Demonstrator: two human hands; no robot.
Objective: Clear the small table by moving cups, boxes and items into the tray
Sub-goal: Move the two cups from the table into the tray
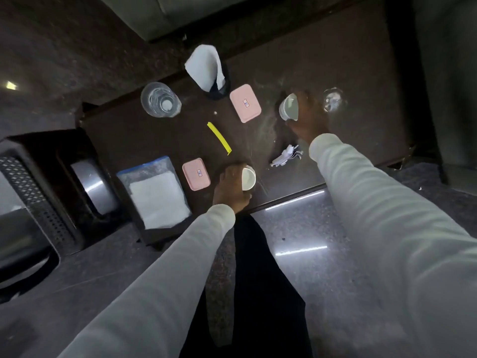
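My left hand (230,189) grips a small white cup (248,178) near the front edge of the dark small table (144,133). My right hand (308,117) holds a second white cup (289,109), tilted, farther back on the right. Two pink lidded boxes lie on the table, one at the back (245,103) and one at the front (196,174). Between them lies a yellow strip (219,138). A crumpled paper (285,156) sits by my right sleeve. Left of the table stands a dark perforated tray (38,197).
A stack of clear glasses (160,100) stands at the back left, a dark holder with white napkins (206,68) behind it. A zip bag with white contents (154,189) lies at the front left. A clear glass piece (333,99) sits far right. A metal bowl (95,187) rests in the tray.
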